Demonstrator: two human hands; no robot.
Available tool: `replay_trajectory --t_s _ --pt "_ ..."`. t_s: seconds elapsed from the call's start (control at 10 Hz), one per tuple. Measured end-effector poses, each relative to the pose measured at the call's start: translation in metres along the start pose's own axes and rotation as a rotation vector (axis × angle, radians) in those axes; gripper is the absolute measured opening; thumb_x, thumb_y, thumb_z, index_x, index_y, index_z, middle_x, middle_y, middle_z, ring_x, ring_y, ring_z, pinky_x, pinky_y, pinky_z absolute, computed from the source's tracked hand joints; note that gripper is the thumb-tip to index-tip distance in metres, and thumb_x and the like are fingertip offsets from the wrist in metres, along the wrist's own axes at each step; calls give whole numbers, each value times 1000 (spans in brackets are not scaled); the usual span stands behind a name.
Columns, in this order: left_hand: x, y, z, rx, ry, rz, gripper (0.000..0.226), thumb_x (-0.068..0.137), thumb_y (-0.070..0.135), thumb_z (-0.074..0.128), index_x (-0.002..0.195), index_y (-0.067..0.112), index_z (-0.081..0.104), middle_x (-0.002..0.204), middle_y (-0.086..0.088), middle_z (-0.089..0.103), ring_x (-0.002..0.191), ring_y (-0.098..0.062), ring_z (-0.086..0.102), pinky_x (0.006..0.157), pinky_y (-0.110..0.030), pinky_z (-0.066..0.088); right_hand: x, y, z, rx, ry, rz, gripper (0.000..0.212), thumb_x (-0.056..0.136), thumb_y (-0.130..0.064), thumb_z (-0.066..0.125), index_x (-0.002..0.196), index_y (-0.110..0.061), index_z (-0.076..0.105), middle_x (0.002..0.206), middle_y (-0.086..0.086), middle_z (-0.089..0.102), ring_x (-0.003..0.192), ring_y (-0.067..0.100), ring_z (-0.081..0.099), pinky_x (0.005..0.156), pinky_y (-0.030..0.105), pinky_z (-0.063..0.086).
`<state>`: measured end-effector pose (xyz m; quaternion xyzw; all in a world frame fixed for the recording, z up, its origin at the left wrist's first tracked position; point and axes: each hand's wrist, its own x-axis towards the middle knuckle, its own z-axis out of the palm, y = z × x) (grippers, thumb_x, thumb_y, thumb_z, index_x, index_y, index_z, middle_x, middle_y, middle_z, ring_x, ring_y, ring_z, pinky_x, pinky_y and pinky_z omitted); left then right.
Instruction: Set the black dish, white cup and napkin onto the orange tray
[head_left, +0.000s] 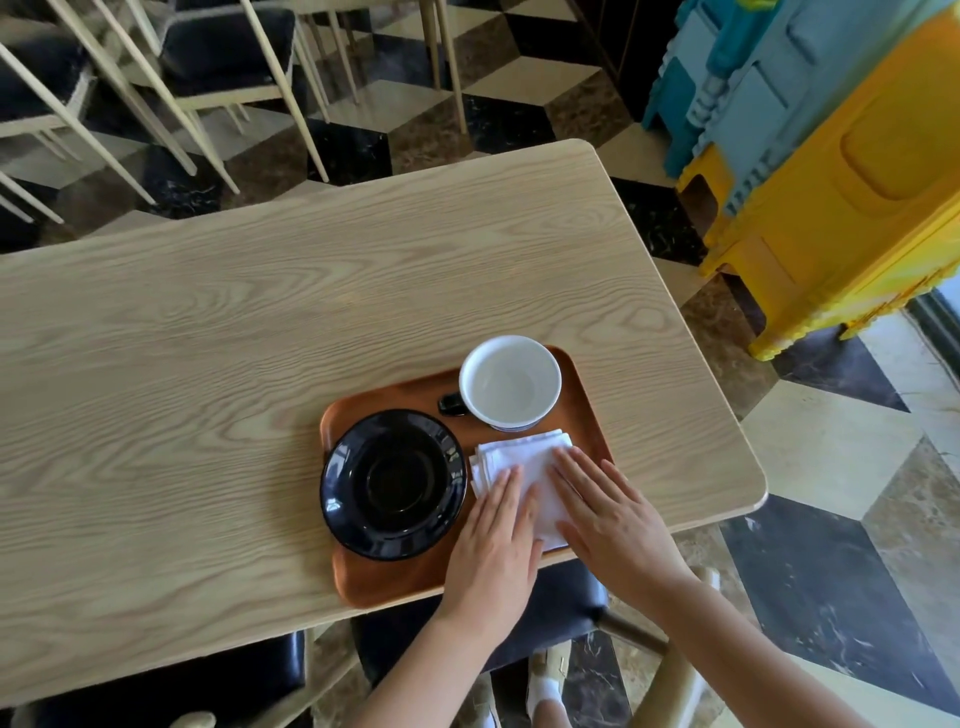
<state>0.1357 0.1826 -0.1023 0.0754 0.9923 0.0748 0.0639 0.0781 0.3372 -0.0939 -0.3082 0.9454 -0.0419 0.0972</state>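
The orange tray (387, 584) lies near the front right edge of the wooden table. On its left side rests the glossy black dish (393, 483). The white cup (510, 383) with a dark handle stands empty at the tray's far right corner. A folded white napkin (524, 460) lies on the tray in front of the cup. My left hand (493, 545) and my right hand (610, 512) both lie flat on the napkin, palms down, fingers extended and together, covering its near part.
The light wooden table (260, 338) stretches to the left and back. Dark-seated chairs (223, 57) stand behind it and one chair (561, 608) sits under the near edge. Stacked blue and yellow plastic stools (831, 171) stand at the right on the checkered floor.
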Motion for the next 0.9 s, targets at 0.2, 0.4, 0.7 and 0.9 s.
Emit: replay_trajectory --t_s 0.2,0.4,0.7,0.9 --pt "-1 -3 2 12 3 9 53 83 33 65 129 9 52 139 -13 49 130 -24 41 103 -34 36 0 -2 7 -23 46 2 52 90 -36 28 127 -9 52 136 10 51 127 23 44 99 46 41" --pt "0 -5 2 -40 -29 20 54 86 33 61 131 8 48 142 -14 46 132 -25 39 103 -36 38 0 -4 5 -14 73 -2 48 82 -33 60 125 -9 55 133 10 54 124 24 48 95 45 44" --pt "23 -14 -102 -57 -74 58 43 95 30 37 135 12 39 133 -13 53 119 -29 50 96 -37 41 26 -12 -105 176 -56 221 24 87 -28 45 108 -20 53 109 0 63 103 24 58 75 30 39" --pt "48 -41 -221 -183 -465 44 28 89 20 45 95 -3 60 107 -24 65 86 -35 62 77 -34 48 42 -30 -225 127 -384 233 36 88 -33 50 112 -7 60 117 11 65 98 26 61 76 28 46"
